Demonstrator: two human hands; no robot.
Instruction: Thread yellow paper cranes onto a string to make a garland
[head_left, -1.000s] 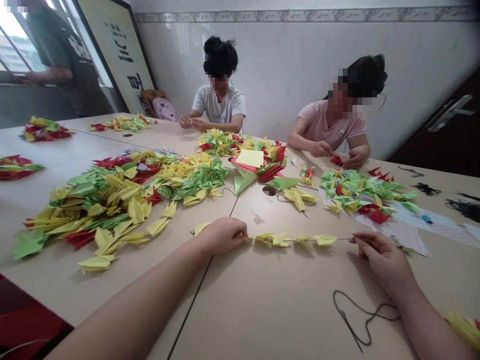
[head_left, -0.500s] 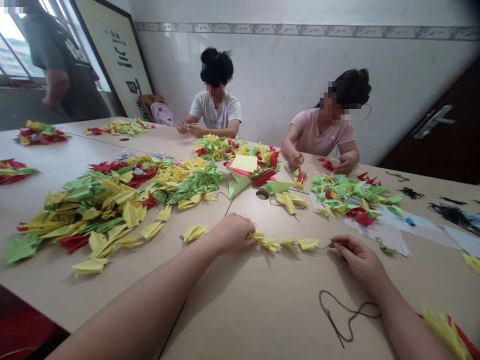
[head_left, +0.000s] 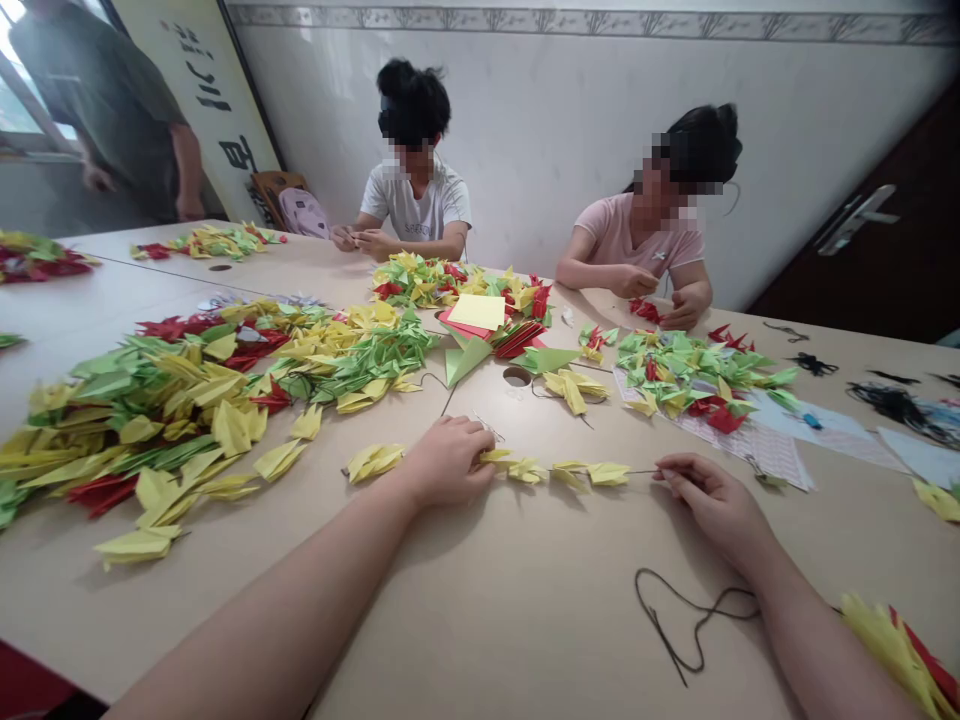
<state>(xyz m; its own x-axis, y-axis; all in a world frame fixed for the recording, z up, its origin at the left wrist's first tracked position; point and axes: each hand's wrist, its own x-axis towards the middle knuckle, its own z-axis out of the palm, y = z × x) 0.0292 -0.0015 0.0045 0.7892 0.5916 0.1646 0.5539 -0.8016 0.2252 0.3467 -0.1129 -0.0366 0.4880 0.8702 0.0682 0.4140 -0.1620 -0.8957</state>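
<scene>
A dark cord threaded with several folded yellow paper cranes (head_left: 525, 470) stretches across the table in front of me. My left hand (head_left: 454, 460) is closed over the middle of this string, its fingertips partly hidden behind the knuckles. One yellow crane cluster (head_left: 376, 461) lies to the left of that hand. With fingertips pinched together, my right hand (head_left: 709, 500) grips the dark cord (head_left: 641, 471) just right of the last crane. The loose tail of cord (head_left: 697, 640) curls on the table below my right wrist.
A big heap of green, yellow and red paper cranes (head_left: 180, 390) spreads at left. Square paper sheets (head_left: 480, 312) lie near a round table hole (head_left: 516, 377). Black cord bundles (head_left: 900, 410) are at right. Two seated people (head_left: 416, 200) work opposite; another person (head_left: 112, 120) stands back left.
The cord between my right hand and the cranes now looks straighter. My view has shifted slightly. The seated person at right has raised one hand from the small crane cluster.
</scene>
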